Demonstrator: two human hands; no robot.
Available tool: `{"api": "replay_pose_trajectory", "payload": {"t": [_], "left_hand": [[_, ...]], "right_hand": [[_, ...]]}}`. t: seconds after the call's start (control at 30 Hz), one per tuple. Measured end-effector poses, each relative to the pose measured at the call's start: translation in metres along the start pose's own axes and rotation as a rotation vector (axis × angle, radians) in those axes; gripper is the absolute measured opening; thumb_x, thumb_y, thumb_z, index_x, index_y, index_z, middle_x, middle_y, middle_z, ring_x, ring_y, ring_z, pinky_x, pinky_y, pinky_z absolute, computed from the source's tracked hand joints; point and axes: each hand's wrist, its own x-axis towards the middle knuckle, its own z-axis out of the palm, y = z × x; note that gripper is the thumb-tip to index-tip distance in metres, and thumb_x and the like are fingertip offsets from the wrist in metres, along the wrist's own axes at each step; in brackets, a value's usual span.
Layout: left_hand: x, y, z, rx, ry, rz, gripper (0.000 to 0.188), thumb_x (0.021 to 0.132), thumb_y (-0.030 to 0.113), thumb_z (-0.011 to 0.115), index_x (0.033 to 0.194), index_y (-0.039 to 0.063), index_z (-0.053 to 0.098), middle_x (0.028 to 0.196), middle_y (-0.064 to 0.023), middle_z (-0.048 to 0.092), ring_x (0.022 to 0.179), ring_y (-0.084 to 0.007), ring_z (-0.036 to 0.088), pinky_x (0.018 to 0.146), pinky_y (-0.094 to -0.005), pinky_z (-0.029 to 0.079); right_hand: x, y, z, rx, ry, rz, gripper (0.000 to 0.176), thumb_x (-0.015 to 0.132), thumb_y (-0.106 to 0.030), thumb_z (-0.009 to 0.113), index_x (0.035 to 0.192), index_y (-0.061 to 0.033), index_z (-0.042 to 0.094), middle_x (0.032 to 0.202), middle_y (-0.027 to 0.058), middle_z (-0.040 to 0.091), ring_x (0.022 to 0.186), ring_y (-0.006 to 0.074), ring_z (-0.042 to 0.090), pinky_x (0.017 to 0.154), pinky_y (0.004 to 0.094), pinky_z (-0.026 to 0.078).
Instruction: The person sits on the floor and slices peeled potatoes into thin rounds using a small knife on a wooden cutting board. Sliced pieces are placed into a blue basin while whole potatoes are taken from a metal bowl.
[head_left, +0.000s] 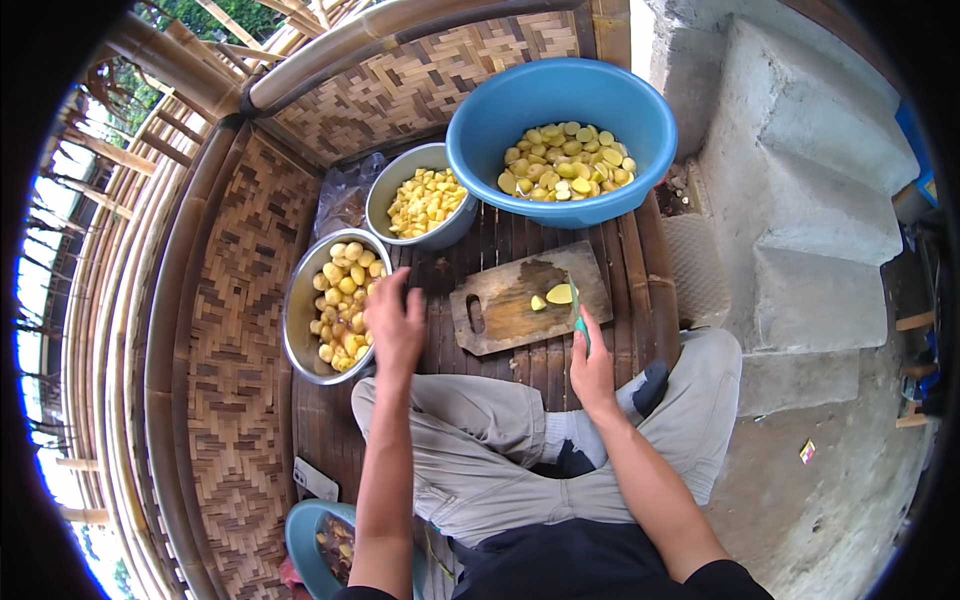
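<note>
My right hand (592, 371) grips the green handle of a knife (576, 304), its blade upright against a cut potato piece (559, 294). That piece and a smaller potato piece (538, 303) lie on a worn wooden cutting board (510, 326) with a handle slot. My left hand (396, 322), blurred, is at the right rim of a metal bowl (298, 300) of peeled, round potatoes (345, 285). Its fingers look apart, with nothing seen in them; some fingertips are hidden.
Behind the board stands a large blue basin (480, 97) of cut potatoes in water. Beside it is a grey bowl (444, 232) of diced potato (427, 202). A teal basin (300, 540) of scraps and a phone (315, 478) lie at lower left. Woven bamboo walls (232, 360) border the platform.
</note>
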Motion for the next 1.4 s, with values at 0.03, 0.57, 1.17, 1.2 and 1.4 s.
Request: {"api": "replay_pose_trajectory", "payload": {"t": [0.03,0.57,1.17,1.2,1.4], "left_hand": [[-0.006,0.020,0.021,-0.149,-0.065,0.092,0.038,0.090,0.011,0.076,0.128,0.009,0.067,0.124,-0.0177,0.068,0.114,-0.0378,0.065,0.099,-0.0494,0.052],[-0.042,0.087,0.102,-0.148,-0.323,-0.108,0.027,0.092,0.023,0.077,0.117,0.014,0.072,0.112,-0.0089,0.069,0.107,-0.0292,0.067,0.093,-0.0468,0.046],[-0.016,-0.022,-0.022,-0.009,0.013,-0.090,0.036,0.090,0.009,0.077,0.125,0.007,0.068,0.119,-0.0169,0.070,0.115,-0.0376,0.065,0.099,-0.0479,0.050],[-0.024,-0.001,-0.001,-0.112,-0.034,-0.002,0.036,0.090,0.009,0.077,0.125,0.008,0.068,0.120,-0.0172,0.070,0.115,-0.0379,0.065,0.100,-0.0478,0.050],[-0.050,0.108,0.080,-0.242,-0.370,0.196,0.046,0.094,0.021,0.076,0.136,0.009,0.062,0.131,-0.0171,0.066,0.121,-0.0382,0.062,0.103,-0.0506,0.047]], "right_hand": [[0.001,0.000,0.000,0.008,0.028,-0.044,0.047,0.111,-0.020,0.048,0.157,-0.0148,0.047,0.139,0.0236,0.065,0.124,0.0464,0.063,0.099,0.0479,0.053],[0.002,0.013,0.005,-0.003,0.092,-0.111,0.047,0.112,-0.017,0.048,0.158,-0.0113,0.048,0.111,0.0149,0.070,0.075,0.0160,0.059,0.076,0.0348,0.052],[0.002,0.016,0.003,0.029,0.006,0.038,0.046,0.111,-0.021,0.049,0.156,-0.0141,0.049,0.134,0.0258,0.067,0.121,0.0463,0.065,0.097,0.0482,0.053],[0.003,0.017,0.004,0.019,0.014,0.036,0.046,0.111,-0.021,0.049,0.157,-0.0138,0.049,0.127,0.0220,0.066,0.113,0.0399,0.063,0.093,0.0450,0.052],[0.008,0.016,-0.008,-0.022,0.124,-0.234,0.046,0.112,-0.019,0.049,0.158,-0.0119,0.049,0.098,0.0050,0.066,0.071,0.0093,0.053,0.069,0.0295,0.049]]}}
